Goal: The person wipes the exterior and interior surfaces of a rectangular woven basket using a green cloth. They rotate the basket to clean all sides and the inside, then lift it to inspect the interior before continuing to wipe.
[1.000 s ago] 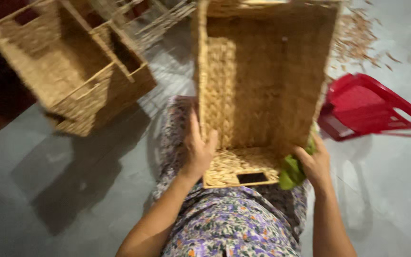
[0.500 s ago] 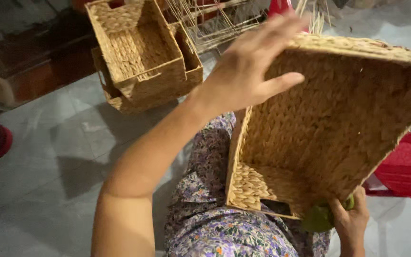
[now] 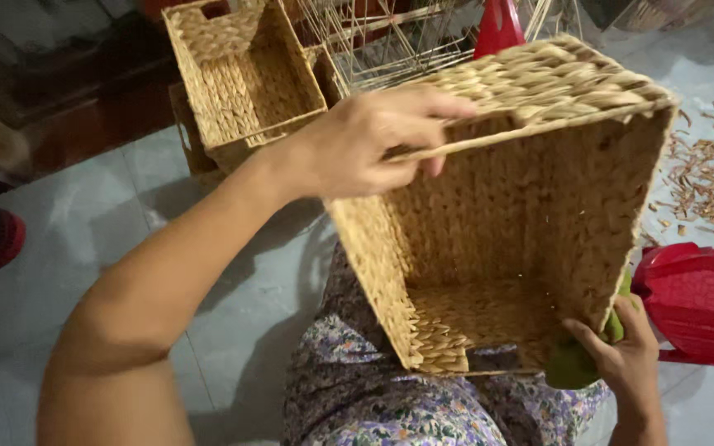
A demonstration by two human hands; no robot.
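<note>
Head view: I held a large rectangular woven basket (image 3: 522,248) tipped on its side over my lap, its open mouth facing me and its woven bottom panel low against my floral-print clothing (image 3: 373,405). My left hand (image 3: 365,144) gripped the upper rim, thumb along the outside edge and fingers curled over into the inside. My right hand (image 3: 621,355) was closed around the lower right corner of the basket, pressing a green cloth (image 3: 576,367) against it; most of the cloth was hidden by the basket and my fingers. Behind, on the grey floor (image 3: 109,239), stood stacked smaller woven baskets (image 3: 245,78), beside bare wire basket frames (image 3: 382,41). A red plastic chair (image 3: 700,306) lay just right of my right hand, and loose straw scraps (image 3: 712,177) were scattered beyond it
</note>
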